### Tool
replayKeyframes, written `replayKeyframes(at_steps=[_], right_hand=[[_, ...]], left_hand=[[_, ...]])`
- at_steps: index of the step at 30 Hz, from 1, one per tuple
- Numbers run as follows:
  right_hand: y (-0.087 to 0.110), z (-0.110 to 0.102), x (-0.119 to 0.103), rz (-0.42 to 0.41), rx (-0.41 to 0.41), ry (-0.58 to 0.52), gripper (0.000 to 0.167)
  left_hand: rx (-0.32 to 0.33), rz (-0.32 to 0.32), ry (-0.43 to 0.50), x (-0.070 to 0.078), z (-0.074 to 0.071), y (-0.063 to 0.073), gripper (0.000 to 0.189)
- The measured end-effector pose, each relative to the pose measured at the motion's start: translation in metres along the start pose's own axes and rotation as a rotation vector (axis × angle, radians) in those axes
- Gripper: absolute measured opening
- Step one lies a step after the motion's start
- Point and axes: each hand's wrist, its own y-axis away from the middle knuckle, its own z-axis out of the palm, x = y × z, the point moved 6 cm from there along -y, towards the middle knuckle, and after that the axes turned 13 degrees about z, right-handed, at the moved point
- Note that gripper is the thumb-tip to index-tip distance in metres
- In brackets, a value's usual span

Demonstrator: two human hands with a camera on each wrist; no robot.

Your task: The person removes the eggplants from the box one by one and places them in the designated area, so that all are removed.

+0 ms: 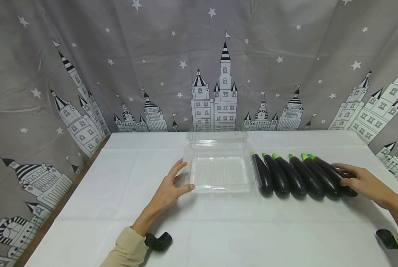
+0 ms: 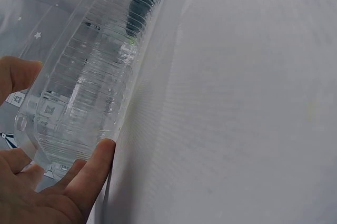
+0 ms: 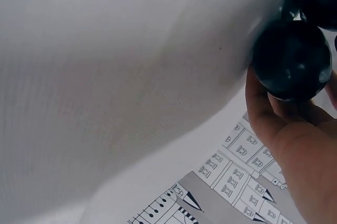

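Note:
A clear plastic clamshell container [image 1: 219, 189] lies with its lid [image 1: 217, 136] raised at the back; nothing is in its base. At its left side is my left hand [image 1: 170, 187], thumb and fingers spread wide, touching near the front left corner. In the left wrist view, the fingers [image 2: 97, 174] reach the container's ribbed wall [image 2: 100, 71] by the tabletop. My right hand [image 1: 366, 181] grips the rightmost eggplant [image 1: 327, 165] of a row. The right wrist view shows fingers around that eggplant's rounded end [image 3: 292, 58]; some fingers are hidden behind it.
Several more dark eggplants [image 1: 280, 176] with green stems lie side by side between the container and my right hand. The nearest one touches or nearly touches the container's right side. A white cloth covers the table [image 1: 219, 230]. Behind it hangs a grey castle-print curtain [image 1: 152, 55].

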Motion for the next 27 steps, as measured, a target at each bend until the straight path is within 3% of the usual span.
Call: replayKeyframes(at_steps=[19, 27], right_hand=[[0.004, -0.001, 0.002, -0.026, 0.087, -0.01, 0.056], [0.008, -0.005, -0.019, -0.086, 0.243, 0.027, 0.056]], left_hand=[[-0.023, -0.011, -0.021, 0.002, 0.001, -0.002, 0.082], [-0.063, -0.044, -0.091, 0.009, -0.003, -0.001, 0.088]])
